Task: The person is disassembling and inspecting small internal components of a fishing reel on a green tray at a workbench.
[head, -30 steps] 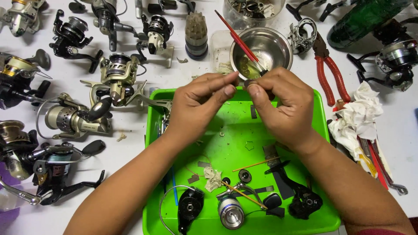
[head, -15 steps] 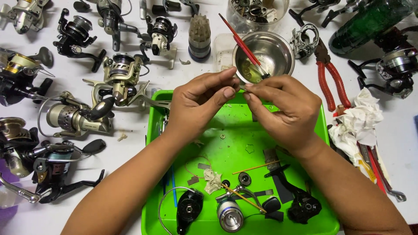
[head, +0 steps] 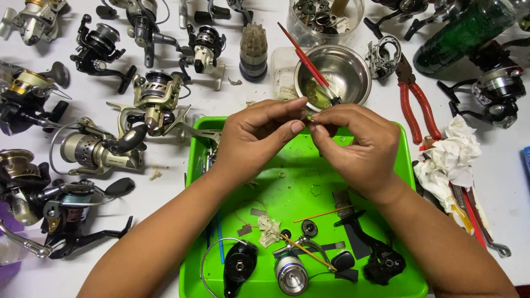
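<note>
My left hand [head: 259, 138] and my right hand [head: 356, 146] meet fingertip to fingertip above the far end of a bright green tray [head: 403, 165]. Between the thumbs and forefingers of both hands sits a tiny part [head: 309, 116], mostly hidden by the fingers. Just beyond the fingers stands a steel bowl [head: 353, 69] with a red-handled brush [head: 303, 58] leaning in it. Taken-apart reel pieces lie in the near end of the tray: a black side cover [head: 240, 265], a silver spool [head: 290, 273] and a black body [head: 381, 262].
Several fishing reels [head: 94, 149] crowd the white table left of the tray and along the far edge. Red-handled pliers [head: 417, 107] and crumpled white tissue [head: 450, 160] lie to the right. A clear jar of small parts [head: 326, 16] and a dark green bottle [head: 458, 33] stand at the back.
Both hands have stayed together over the tray's far end, shifting slightly while the fingers work the tiny part. Nothing else has moved.
</note>
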